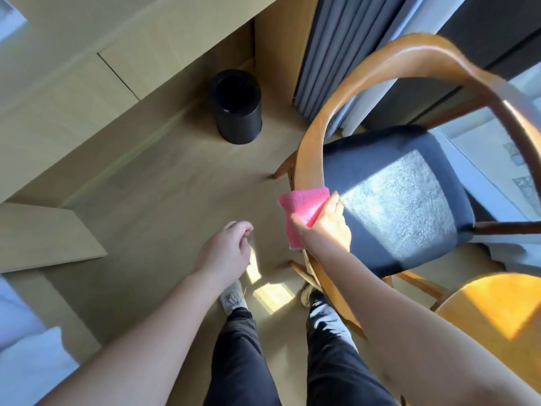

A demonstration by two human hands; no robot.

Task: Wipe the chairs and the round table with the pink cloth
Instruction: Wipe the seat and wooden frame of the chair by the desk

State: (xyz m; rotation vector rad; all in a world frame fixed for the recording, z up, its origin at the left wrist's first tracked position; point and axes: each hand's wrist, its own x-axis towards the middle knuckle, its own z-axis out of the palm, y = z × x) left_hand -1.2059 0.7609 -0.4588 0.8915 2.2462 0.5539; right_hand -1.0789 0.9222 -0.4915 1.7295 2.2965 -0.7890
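Note:
A wooden chair [377, 58] with a curved back rail and a dark blue seat cushion stands right of centre. My right hand [328, 227] holds the pink cloth [303, 209] wrapped over the rail's left side, low on the curve. My left hand [225, 250] hangs free above the floor, fingers loosely curled, holding nothing. An orange wooden round table [497, 306] edge shows at the lower right, partly behind my right forearm.
A black cylindrical bin [237, 106] stands on the wooden floor beside a pale cabinet. Grey-blue curtains [345, 54] hang behind the chair. White bedding [26, 358] shows at the lower left. My legs and shoes are directly below.

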